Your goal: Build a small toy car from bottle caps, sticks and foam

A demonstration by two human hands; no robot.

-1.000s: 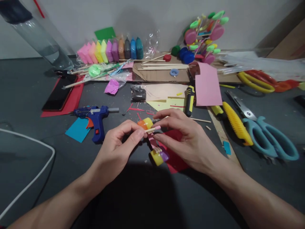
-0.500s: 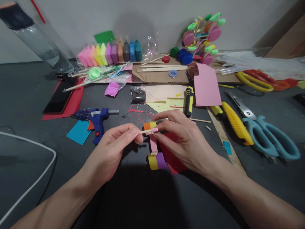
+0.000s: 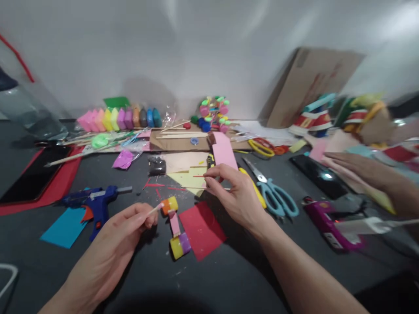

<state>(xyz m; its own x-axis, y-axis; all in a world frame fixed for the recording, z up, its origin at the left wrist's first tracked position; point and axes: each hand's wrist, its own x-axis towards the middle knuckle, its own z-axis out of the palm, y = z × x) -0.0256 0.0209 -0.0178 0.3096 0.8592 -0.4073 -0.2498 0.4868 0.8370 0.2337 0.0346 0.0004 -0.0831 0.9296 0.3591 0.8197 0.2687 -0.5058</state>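
My left hand (image 3: 119, 231) pinches a thin wooden stick with a pink tip (image 3: 154, 209), its end close to the orange and yellow cap wheel (image 3: 169, 205) of a small craft. The craft lies on the dark table: a pink strip (image 3: 174, 223) joins that wheel to a yellow and purple cap wheel (image 3: 180, 245). My right hand (image 3: 234, 196) hovers farther back, over the edge of a yellow paper (image 3: 190, 179), fingers loosely bent and apart, with nothing seen in them. A red paper square (image 3: 202, 229) lies between the craft and my right arm.
A blue glue gun (image 3: 94, 203) and blue paper (image 3: 63, 226) lie left. Teal scissors (image 3: 276, 198), a purple glue gun (image 3: 327, 222) and a black phone (image 3: 319, 176) lie right. Another person's hand (image 3: 356, 170) rests at far right. Clay packs (image 3: 118, 118) and cardboard (image 3: 310, 85) stand behind.
The camera swung up and right. My right hand let go of the stick and moved back toward the yellow paper. My left hand keeps the stick; the craft lies on the table.
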